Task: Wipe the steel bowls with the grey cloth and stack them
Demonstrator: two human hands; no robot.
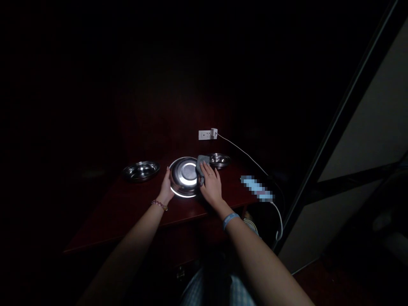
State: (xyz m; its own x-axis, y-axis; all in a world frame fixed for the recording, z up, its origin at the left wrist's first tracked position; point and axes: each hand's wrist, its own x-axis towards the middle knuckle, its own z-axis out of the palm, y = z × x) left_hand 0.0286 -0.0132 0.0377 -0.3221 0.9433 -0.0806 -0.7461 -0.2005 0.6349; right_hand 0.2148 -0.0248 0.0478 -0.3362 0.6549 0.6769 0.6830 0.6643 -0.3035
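A shiny metal bowl (185, 172) is held with its round underside facing me, above the dark red table (127, 216). My left hand (166, 188) grips the bowl's left rim, thumb side up. On the bowl's right side, my right hand (210, 182) presses a grey cloth (201, 163) against the metal, its fingers laid over the cloth. Part of the cloth and the bowl's right edge are hidden under that hand.
Another metal bowl (142, 171) stands at the table's left, and several stacked ones (219, 160) sit behind my right hand. A phone-like blurred device (257, 188) lies at the right edge, its white cable (245, 153) running to a wall socket (204, 135).
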